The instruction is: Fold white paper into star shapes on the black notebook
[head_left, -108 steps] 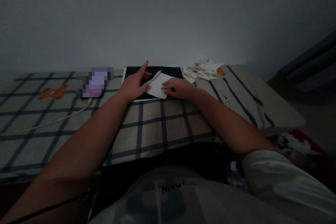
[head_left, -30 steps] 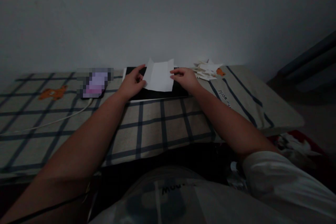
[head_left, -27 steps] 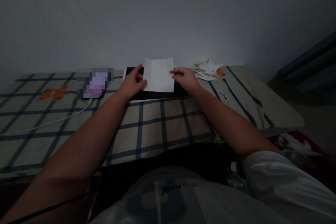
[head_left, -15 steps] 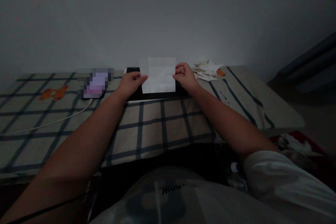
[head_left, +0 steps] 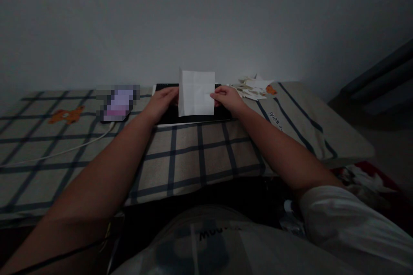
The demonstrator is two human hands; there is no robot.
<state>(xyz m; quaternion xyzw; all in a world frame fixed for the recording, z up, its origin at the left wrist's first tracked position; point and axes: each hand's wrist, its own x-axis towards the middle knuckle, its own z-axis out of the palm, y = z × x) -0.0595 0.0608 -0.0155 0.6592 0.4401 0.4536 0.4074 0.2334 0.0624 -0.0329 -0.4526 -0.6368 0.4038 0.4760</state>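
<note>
A white sheet of paper [head_left: 196, 93] with crease lines stands upright in front of me, its narrow left strip bent along a fold. At its right edge my right hand [head_left: 226, 96] is closed, thumb on the near face and other fingers partly behind. My left hand [head_left: 164, 99] is beside the left edge with fingers stretched out, their tips hidden behind the sheet. No thumb of that hand shows on the near face. Beneath both hands lies a flat black thing [head_left: 167, 117] with a pale lower edge, mostly covered by paper and hands.
To the left lies a phone [head_left: 119, 103], its screen blurred out, with a white cable [head_left: 80, 146]. Torn paper scraps [head_left: 253, 88] are heaped at the right by the wall. A checked cloth [head_left: 187, 154] covers the table. Below right, a red bin [head_left: 387, 176] holds crumpled white paper.
The paper's left strip has turned and now looks narrower. My left thumb has left the near face, and those fingers have gone behind the sheet. My right hand keeps its grip.
</note>
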